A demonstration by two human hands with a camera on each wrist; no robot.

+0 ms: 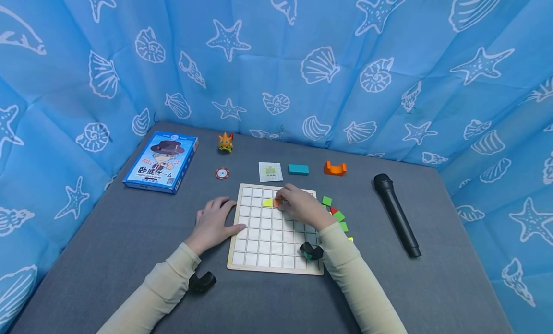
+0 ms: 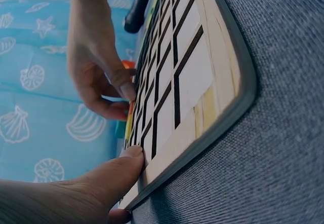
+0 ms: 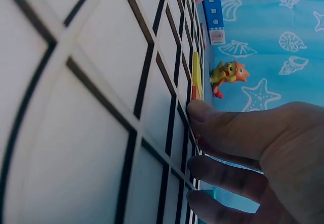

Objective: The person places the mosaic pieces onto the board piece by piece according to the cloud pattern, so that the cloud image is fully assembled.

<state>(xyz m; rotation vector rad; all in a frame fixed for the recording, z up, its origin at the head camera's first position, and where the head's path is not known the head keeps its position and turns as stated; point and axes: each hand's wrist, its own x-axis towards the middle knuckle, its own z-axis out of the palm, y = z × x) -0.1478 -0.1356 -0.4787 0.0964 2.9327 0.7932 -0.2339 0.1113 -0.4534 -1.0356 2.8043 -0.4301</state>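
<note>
A wooden grid board (image 1: 264, 235) with white square cells lies on the table between the hands. My left hand (image 1: 213, 224) rests at its left edge, thumb on the rim and the other fingers spread beside it. Over the upper part of the board, my right hand (image 1: 302, 207) pinches an orange tile (image 1: 277, 203), its thumb tip right at the tile in the right wrist view. Directly left of that tile sits a yellow tile (image 1: 267, 202) in the grid. The right fingers partly hide the orange tile.
Several green tiles (image 1: 339, 216) and a red piece lie right of the board. Behind it are a patterned card (image 1: 270, 172), a teal block (image 1: 298, 169) and an orange holder (image 1: 335, 168). A microphone (image 1: 397, 214), blue box (image 1: 162, 161), poker chip (image 1: 222, 173) and figurine (image 1: 225, 142) surround these.
</note>
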